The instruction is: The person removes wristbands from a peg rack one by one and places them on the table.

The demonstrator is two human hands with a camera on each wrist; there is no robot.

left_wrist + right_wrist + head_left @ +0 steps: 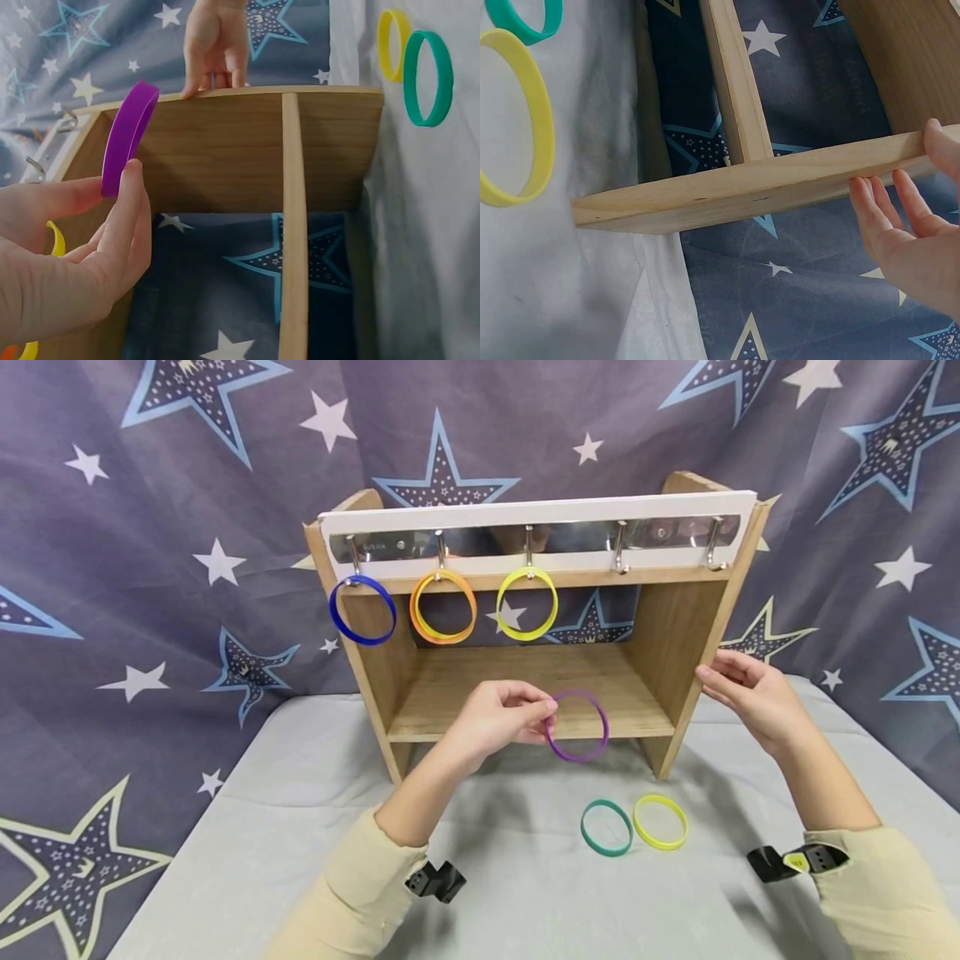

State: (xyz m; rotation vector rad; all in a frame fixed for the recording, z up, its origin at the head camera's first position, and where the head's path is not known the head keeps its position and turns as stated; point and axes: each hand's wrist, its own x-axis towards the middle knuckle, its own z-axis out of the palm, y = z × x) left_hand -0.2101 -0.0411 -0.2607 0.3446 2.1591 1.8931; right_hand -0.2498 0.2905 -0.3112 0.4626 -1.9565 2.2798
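Note:
A thin purple silicone wristband (604,727) is pinched between the thumb and fingers of my left hand (495,720), in front of the wooden shelf's lower board (480,675). The left wrist view shows the same purple band (129,139) standing up from the fingertips. My right hand (761,703) grips the right side panel (727,191), thumb at its front edge and fingertips against the outer face. On the metal hook strip (487,542), a blue band (393,610), an orange band with yellow (474,610) and a yellow band (556,602) hang from the left three hooks.
A teal band (611,852) and another yellow band (660,846) lie side by side on the grey cloth (525,902) before the shelf. Bare hooks (621,550) stick out at the strip's right. A star-patterned curtain (247,568) hangs behind.

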